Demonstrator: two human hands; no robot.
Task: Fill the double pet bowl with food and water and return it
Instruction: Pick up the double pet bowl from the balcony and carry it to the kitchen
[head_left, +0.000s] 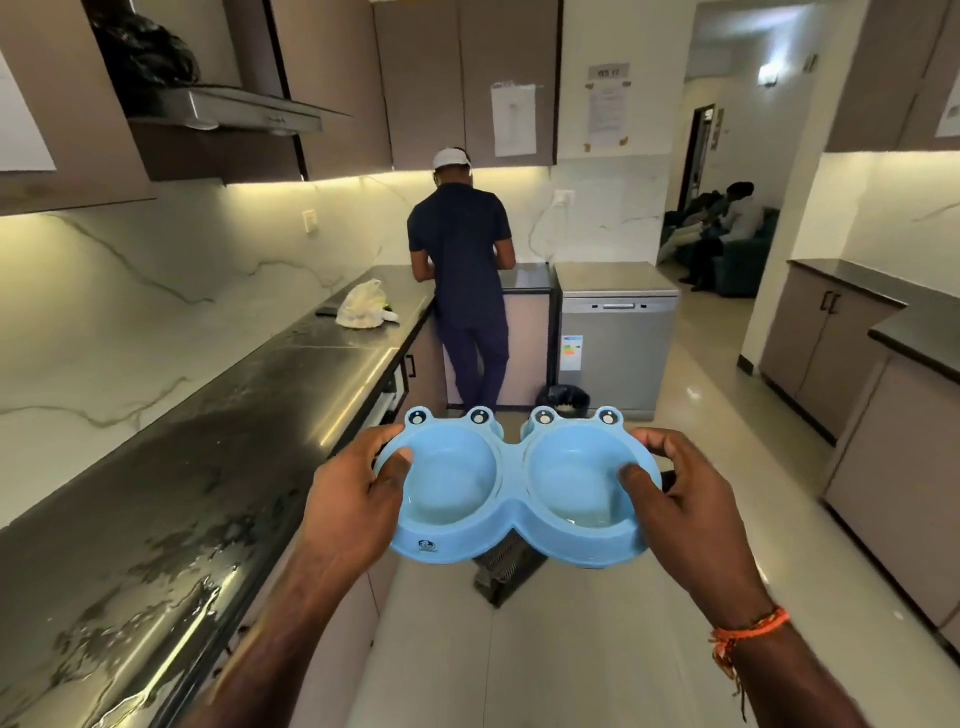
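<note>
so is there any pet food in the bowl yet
No, both cups of the bowl show only bare blue plastic, perhaps a little water, while the left hand and right hand grip its ends.

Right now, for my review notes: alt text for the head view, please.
Both hands, left hand and right hand, grip the ends of a blue double pet bowl above a kitchen floor. A person stands ahead at the dark countertop.

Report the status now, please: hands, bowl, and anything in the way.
Left hand and right hand grip the blue double pet bowl by its ends. Both wells without food. Person stands ahead at the counter.
</note>
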